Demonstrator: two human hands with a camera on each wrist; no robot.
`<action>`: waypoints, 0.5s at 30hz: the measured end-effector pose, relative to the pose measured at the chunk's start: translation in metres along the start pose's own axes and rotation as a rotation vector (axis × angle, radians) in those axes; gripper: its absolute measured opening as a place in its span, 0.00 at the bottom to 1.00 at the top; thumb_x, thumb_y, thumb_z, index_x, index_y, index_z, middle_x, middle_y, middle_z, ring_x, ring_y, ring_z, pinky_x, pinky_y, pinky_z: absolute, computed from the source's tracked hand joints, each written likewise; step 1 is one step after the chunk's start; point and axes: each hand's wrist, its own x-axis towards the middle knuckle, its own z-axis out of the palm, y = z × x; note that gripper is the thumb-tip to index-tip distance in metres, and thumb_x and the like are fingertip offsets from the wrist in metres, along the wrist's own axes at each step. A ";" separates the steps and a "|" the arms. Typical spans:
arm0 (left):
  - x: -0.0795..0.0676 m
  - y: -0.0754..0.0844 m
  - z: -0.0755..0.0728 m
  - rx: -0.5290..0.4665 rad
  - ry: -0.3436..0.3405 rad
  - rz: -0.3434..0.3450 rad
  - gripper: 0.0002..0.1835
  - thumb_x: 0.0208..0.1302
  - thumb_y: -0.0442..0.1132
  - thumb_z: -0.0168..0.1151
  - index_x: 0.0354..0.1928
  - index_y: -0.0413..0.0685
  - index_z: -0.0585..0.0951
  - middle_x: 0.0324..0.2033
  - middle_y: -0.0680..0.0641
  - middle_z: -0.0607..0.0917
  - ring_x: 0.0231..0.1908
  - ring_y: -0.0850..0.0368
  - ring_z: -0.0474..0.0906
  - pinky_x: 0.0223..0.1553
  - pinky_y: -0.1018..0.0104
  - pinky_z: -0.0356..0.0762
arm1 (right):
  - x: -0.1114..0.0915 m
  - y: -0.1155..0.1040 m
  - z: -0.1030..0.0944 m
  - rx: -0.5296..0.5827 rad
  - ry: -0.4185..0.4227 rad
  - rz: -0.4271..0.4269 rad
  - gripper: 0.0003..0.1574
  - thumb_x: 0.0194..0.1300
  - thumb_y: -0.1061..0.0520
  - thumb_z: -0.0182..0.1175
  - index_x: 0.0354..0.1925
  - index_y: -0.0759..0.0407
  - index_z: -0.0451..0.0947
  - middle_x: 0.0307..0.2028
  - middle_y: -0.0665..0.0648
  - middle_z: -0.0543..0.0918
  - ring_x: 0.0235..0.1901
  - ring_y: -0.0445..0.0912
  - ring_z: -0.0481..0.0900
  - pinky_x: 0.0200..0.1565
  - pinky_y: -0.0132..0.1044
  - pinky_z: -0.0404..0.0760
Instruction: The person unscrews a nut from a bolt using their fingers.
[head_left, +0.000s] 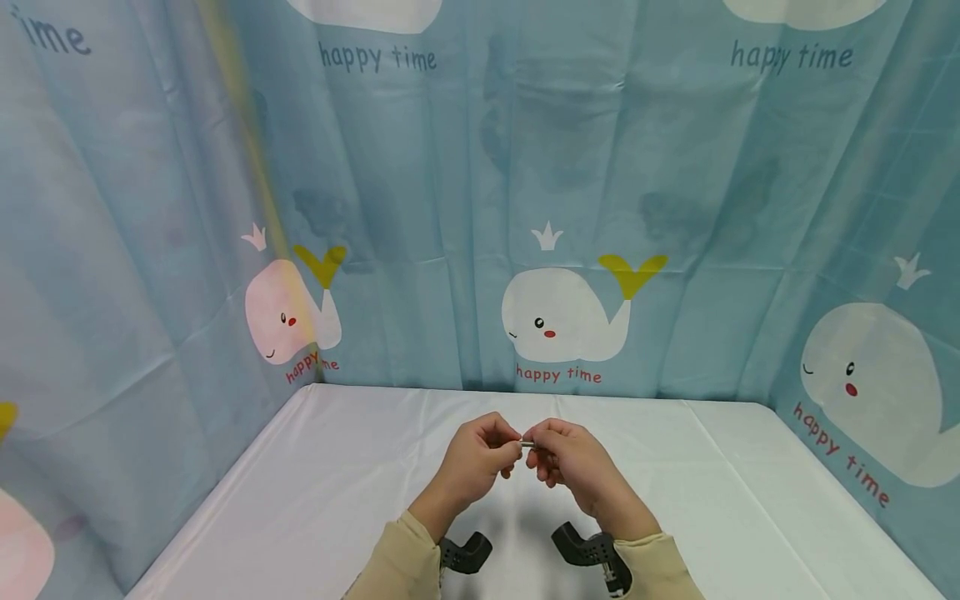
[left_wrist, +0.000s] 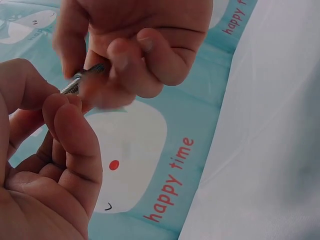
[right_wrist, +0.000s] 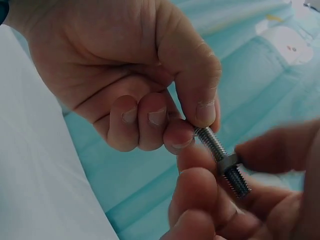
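In the head view both hands meet over the white table. My left hand (head_left: 480, 457) pinches one end of a silver bolt (right_wrist: 211, 142) between thumb and fingertips, and that end is hidden. A hex nut (right_wrist: 229, 163) sits partway along the thread, with the free threaded tip sticking out beyond it. The thumb and fingers of my right hand (head_left: 576, 460) pinch around the nut. Seen in the left wrist view, the right hand (left_wrist: 150, 50) has a blurred fingertip beside the thread, and its other fingers are curled.
The white table (head_left: 360, 467) spreads under both hands. Blue curtains (head_left: 420, 208) with whale prints hang behind it and along both sides. Black wrist mounts (head_left: 467, 553) sit at the cuffs of the beige sleeves (head_left: 401, 558).
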 end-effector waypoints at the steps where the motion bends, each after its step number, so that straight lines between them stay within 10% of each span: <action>1: 0.000 -0.001 0.000 0.000 0.001 -0.001 0.03 0.65 0.30 0.62 0.38 0.37 0.81 0.24 0.47 0.80 0.23 0.53 0.75 0.26 0.63 0.77 | 0.000 0.000 0.000 0.006 0.011 -0.006 0.12 0.70 0.62 0.50 0.45 0.67 0.78 0.34 0.61 0.80 0.25 0.48 0.74 0.26 0.35 0.74; 7: 0.001 -0.003 0.000 -0.010 0.003 0.001 0.04 0.66 0.30 0.62 0.38 0.35 0.81 0.25 0.48 0.80 0.23 0.54 0.75 0.27 0.59 0.78 | -0.001 -0.003 0.002 0.032 0.050 -0.018 0.14 0.67 0.61 0.52 0.48 0.67 0.76 0.43 0.63 0.79 0.29 0.50 0.76 0.28 0.35 0.75; 15: 0.000 0.000 0.000 -0.012 0.007 0.000 0.03 0.65 0.30 0.62 0.38 0.36 0.81 0.25 0.47 0.80 0.23 0.53 0.75 0.27 0.60 0.79 | 0.000 0.000 -0.001 -0.002 -0.006 0.017 0.20 0.77 0.53 0.48 0.44 0.70 0.77 0.26 0.59 0.80 0.23 0.47 0.73 0.27 0.35 0.74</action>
